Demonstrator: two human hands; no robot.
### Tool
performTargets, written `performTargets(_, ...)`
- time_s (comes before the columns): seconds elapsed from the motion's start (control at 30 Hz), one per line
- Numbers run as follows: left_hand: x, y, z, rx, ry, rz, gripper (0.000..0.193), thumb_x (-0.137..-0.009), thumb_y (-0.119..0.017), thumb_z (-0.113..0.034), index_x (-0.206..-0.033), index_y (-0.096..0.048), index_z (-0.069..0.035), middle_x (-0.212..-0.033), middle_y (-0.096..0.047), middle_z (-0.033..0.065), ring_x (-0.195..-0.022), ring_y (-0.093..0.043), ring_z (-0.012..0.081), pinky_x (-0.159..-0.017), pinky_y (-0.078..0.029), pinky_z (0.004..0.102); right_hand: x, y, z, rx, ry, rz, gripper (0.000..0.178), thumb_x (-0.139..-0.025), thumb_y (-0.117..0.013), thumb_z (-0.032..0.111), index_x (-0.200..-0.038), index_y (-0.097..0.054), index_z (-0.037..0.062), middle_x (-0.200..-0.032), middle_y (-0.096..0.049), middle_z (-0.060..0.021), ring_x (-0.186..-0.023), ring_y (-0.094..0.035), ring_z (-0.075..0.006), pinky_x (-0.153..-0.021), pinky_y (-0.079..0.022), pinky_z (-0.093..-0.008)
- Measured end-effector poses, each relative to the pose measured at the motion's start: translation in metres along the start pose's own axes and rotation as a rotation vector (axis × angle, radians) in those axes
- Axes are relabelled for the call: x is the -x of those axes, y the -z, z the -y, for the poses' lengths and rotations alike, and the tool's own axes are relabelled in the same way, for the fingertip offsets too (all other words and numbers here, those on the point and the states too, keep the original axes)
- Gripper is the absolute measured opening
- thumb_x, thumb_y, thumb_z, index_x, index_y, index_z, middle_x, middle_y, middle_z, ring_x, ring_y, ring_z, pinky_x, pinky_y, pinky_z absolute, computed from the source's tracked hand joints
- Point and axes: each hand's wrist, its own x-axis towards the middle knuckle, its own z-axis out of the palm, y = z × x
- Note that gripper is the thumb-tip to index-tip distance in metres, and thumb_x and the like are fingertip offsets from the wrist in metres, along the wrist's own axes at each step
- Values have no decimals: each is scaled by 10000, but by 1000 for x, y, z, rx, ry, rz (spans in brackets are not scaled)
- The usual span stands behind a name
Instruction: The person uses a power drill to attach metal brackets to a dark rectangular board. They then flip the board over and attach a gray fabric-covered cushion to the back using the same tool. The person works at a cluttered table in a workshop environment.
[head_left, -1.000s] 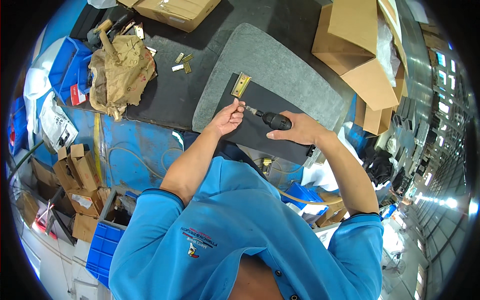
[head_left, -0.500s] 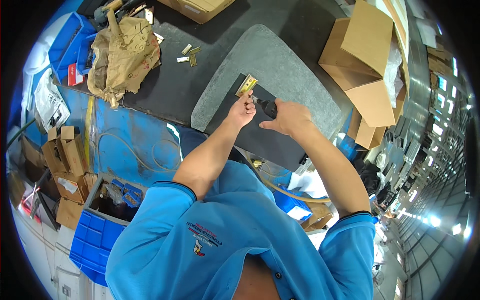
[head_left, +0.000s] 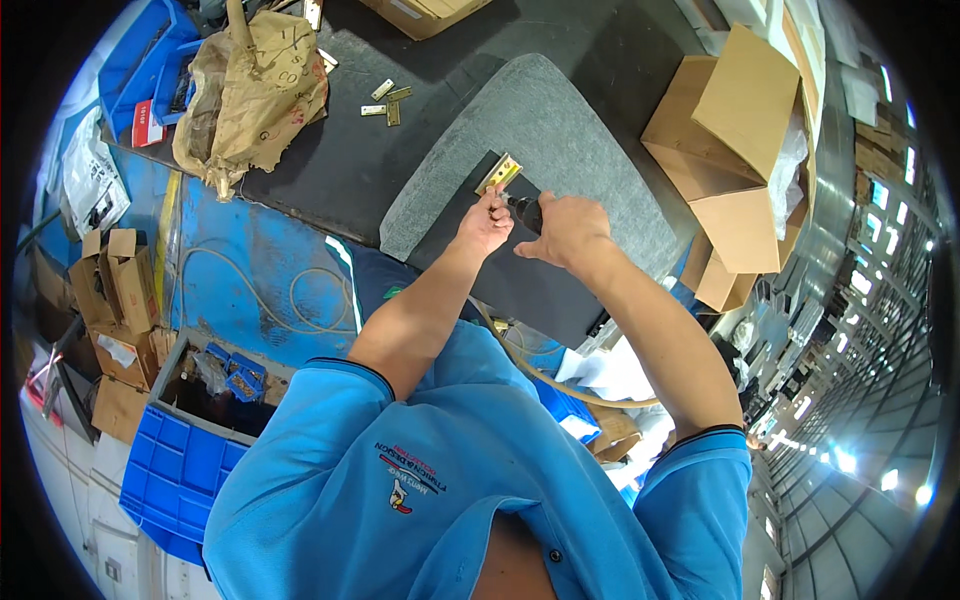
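A brass-coloured metal plate (head_left: 502, 173) stands out on a dark strip on the grey fabric-covered panel (head_left: 540, 110). My left hand (head_left: 486, 222) is closed, its thumb and fingertips pinching at the plate's near end. In my right hand (head_left: 572, 230) is a black power screwdriver (head_left: 527, 213), its front end pointing left toward the plate and my left fingertips. Whether a screw sits at its tip is hidden by my fingers. Farther left on the dark table lie several small metal plates (head_left: 393, 110).
A torn brown paper bag (head_left: 255, 100) and blue bins (head_left: 140, 60) occupy the table's left end. An open cardboard box (head_left: 735, 110) stands right of the panel. Below on the left are a blue crate (head_left: 180, 470) and a hose (head_left: 250, 285).
The view has shifted slightly. Both hands keep nearly the same places at the plate, the right one still gripping the power screwdriver.
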Motion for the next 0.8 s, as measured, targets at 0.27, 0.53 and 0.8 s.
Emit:
performTargets(0.27, 10, -4, -8, -262, 16, -101, 226, -1033, -513, -303, -1069, -613, -103, -661, -433, -60, -497, -354, 54, -453, -293, 211, -10, 0, 13, 41, -21, 6, 731, -699, -785, 587, -1166, -596, 57, -1009, -712, -95, -944, -708, -257, -795, -567, -352)
performTargets(0.53, 38, 7, -34, -751, -7, -242, 362, -1035, -483, -379, -1081, -619, -47, -646, -391, -70, -490, -313, 44, -424, -260, 213, -23, 8, 25, 192, 9, 52, 722, -677, -819, 553, -1147, -616, 45, -1015, -715, -65, -931, -715, -228, -760, -587, -340)
performTargets(0.8, 40, 2, -43, -829, 76, -266, 451, -1025, -449, -479, -1056, -612, -59, -635, -368, -75, -503, -305, 54, -446, -262, 220, -23, 2, 39, 236, -65, -54, 560, -670, -861, 456, -1041, -698, 70, -1011, -708, -29, -860, -718, -202, -622, -607, -400)
